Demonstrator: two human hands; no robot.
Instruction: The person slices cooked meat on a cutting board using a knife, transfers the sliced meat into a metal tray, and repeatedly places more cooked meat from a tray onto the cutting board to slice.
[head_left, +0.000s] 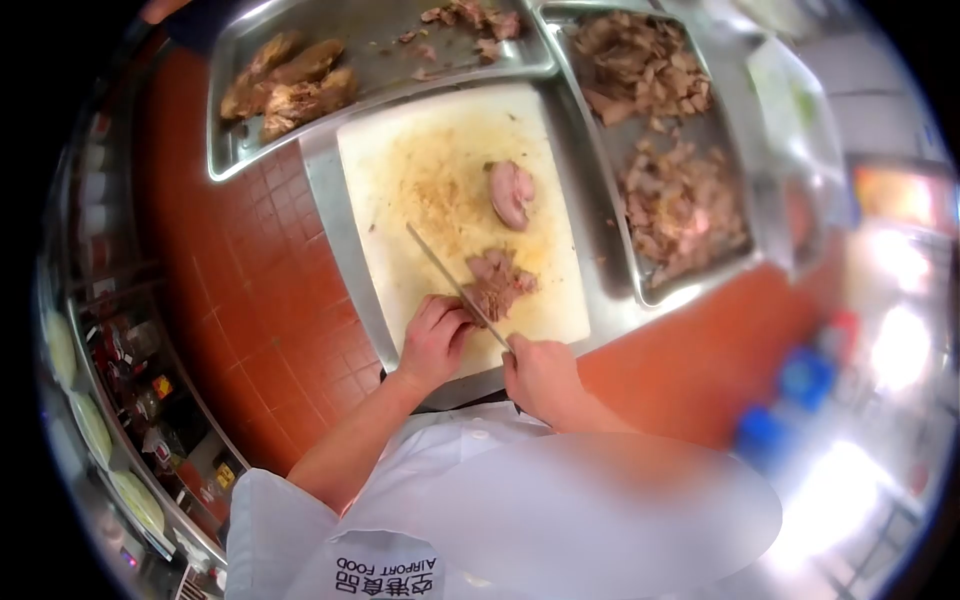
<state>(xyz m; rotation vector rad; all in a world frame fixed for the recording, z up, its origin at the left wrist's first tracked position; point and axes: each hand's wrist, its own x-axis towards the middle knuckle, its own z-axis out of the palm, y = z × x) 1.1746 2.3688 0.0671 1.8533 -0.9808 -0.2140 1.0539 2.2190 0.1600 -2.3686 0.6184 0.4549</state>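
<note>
My right hand (543, 378) is wrapped round the handle of a long kitchen knife (443, 268), whose blade points up and to the left across the cutting board (400, 160). Beside the blade, my left hand (436, 340) has its fingers bent and pressed on a small piece of cooked meat at the board's near edge. Just right of the knife lies a pile of sliced meat (497, 283). Farther up the board rests a whole pinkish chunk of meat (512, 195), apart from both hands. The knife's handle is mostly hidden in my right fist.
A metal tray (380, 75) behind the board holds large browned meat pieces (290, 85) and scraps (475, 18). To the right, another metal tray (610, 215) carries two heaps of sliced meat (645, 65). A shelf with assorted items (150, 390) stands at left.
</note>
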